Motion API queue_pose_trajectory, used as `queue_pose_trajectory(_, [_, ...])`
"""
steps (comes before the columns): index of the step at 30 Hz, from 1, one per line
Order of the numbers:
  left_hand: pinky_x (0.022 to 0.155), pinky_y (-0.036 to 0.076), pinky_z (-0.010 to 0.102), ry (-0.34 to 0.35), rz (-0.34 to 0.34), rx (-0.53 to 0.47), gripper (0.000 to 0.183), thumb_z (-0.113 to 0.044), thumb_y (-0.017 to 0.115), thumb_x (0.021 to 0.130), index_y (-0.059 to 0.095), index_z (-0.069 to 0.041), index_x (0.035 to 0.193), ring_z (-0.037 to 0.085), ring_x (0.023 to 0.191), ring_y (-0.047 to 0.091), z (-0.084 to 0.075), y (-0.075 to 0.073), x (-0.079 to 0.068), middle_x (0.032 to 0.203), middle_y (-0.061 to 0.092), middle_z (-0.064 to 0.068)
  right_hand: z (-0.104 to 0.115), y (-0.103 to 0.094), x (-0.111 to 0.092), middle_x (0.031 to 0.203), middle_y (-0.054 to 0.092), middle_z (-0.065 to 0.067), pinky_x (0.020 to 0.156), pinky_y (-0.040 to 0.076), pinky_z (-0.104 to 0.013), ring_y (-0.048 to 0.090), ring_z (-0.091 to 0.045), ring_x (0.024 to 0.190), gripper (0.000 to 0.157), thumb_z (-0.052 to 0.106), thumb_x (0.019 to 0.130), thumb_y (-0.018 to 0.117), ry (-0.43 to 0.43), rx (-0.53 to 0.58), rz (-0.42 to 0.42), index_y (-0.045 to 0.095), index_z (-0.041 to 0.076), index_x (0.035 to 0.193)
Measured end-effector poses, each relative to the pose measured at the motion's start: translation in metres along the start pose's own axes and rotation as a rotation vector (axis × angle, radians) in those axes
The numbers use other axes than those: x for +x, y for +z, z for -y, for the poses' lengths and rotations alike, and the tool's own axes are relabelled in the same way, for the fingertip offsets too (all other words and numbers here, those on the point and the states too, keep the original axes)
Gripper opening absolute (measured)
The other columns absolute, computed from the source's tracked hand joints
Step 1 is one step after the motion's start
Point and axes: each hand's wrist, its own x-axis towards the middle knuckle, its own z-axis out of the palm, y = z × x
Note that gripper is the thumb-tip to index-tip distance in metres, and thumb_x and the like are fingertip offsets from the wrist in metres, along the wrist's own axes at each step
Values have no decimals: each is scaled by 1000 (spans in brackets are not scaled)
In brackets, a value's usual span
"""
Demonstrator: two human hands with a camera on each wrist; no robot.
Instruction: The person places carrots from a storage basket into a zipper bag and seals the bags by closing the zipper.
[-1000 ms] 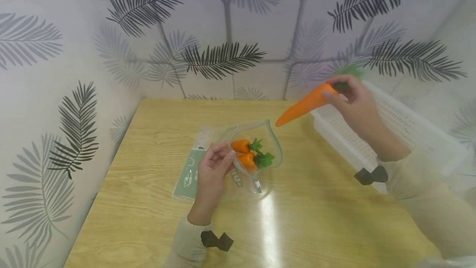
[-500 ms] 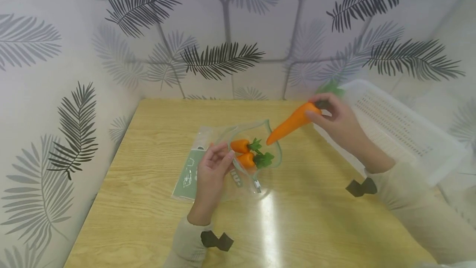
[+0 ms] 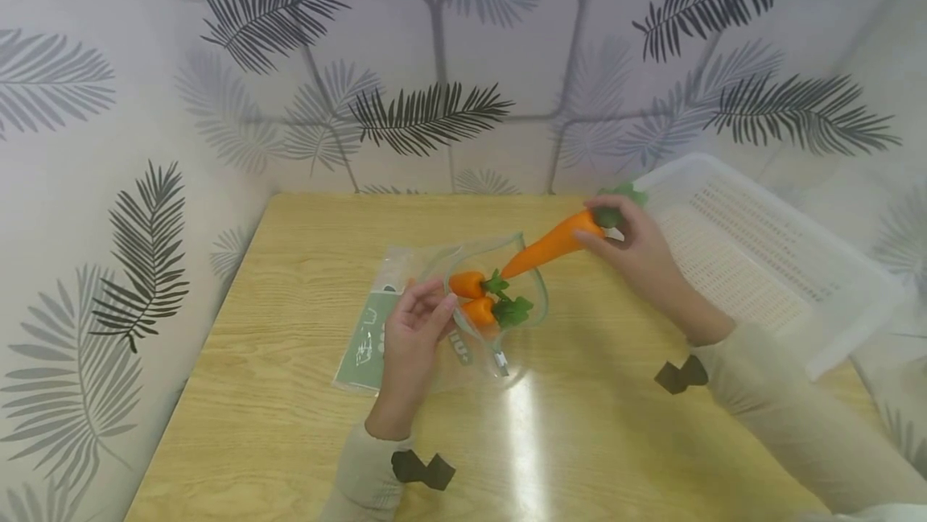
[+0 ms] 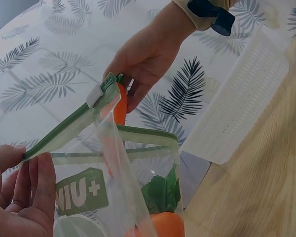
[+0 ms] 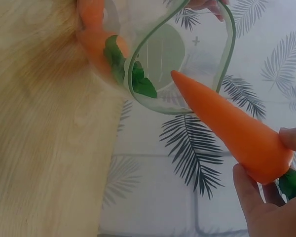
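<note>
My left hand (image 3: 414, 325) pinches the green-edged rim of a clear zip bag (image 4: 138, 153), whose mouth stands wide, with a white slider on the rim. Inside the bag lie two carrots (image 3: 478, 313) with green leafy tops. In my right hand (image 3: 637, 252) is a third carrot (image 5: 232, 126), held by its thick leafy end between thumb and fingers. Its thin tip points down and left into the bag's mouth, close to the leaves of the carrots inside. The left wrist view shows this carrot partly hidden behind the bag.
A white perforated plastic basket (image 3: 782, 265) stands at the right, beside my right forearm. Under the bag is the wooden table (image 3: 290, 425), with a wall of leaf-patterned covering (image 3: 434, 39) behind it. A green printed panel (image 3: 365, 337) shows at the bag's left.
My right hand has brought the carrot left and down from over the basket, so its tip has passed the bag's rim. The left hand and bag have stayed nearly still.
</note>
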Motion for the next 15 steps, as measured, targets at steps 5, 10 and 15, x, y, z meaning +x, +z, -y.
queue_pose_trajectory(5, [78, 52, 32, -2, 3, 9, 32, -11, 61, 84, 50, -2, 113, 16, 83, 54, 0, 0, 0, 91, 52, 7, -4, 7, 0, 107, 46, -18, 81, 49, -25, 51, -21, 95, 35, -4, 80, 61, -12, 22, -3, 45, -10, 110])
queue_pose_trajectory(10, [79, 51, 31, 0, 9, 27, 33, -12, 61, 84, 49, -2, 113, 16, 84, 54, 0, 0, 0, 91, 52, 7, -6, 13, 2, 105, 49, -15, 79, 50, -25, 51, -20, 93, 34, -1, 79, 63, -6, -19, 6, 48, -8, 109])
queue_pose_trajectory(15, [78, 52, 29, -5, 12, 32, 33, -12, 61, 84, 49, -2, 113, 16, 83, 55, 1, 0, 0, 92, 52, 7, -6, 20, 3, 105, 50, -15, 78, 51, -27, 52, -23, 93, 35, -4, 77, 65, -28, -52, 11, 49, -8, 108])
